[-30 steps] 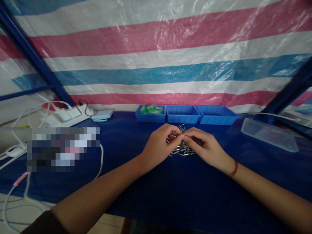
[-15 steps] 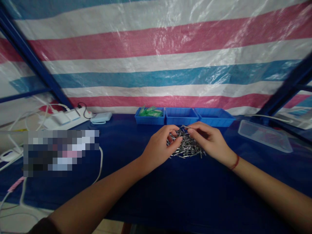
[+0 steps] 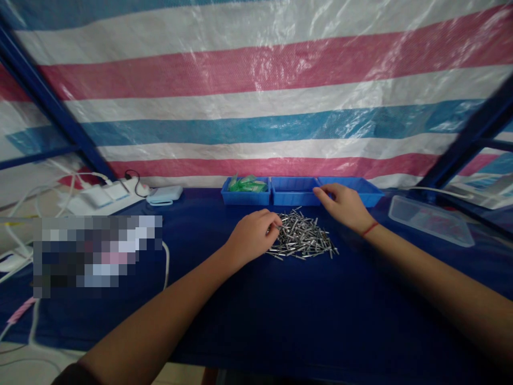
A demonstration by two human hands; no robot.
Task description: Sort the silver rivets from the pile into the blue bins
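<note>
A heap of small silver metal pins that look like blind rivets [image 3: 304, 238] lies on the dark blue table. At the heap's left edge is my left hand [image 3: 253, 235], its fingers curled to the thumb; a bit of metal like a rivet shows at the fingertips. My right hand [image 3: 343, 206] is raised behind the heap, with thumb and fingers closed together. Its fingertips are at the middle blue bin [image 3: 294, 199], in front of the divide with the right blue bin [image 3: 371, 198]. Anything in that pinch is hidden or too small to make out.
The left blue bin [image 3: 245, 199] holds green plastic packets [image 3: 247, 184]. A clear plastic lid [image 3: 430, 220] lies at the right. To the left are a power strip [image 3: 102, 197] with cables, a light blue case [image 3: 164, 195] and a blurred-out patch. A striped sheet [image 3: 256, 80] hangs behind.
My hands have parted from above the heap. The right hand moved back and up to the bins; the left drew slightly left and its fingers closed more. The heap is more exposed.
</note>
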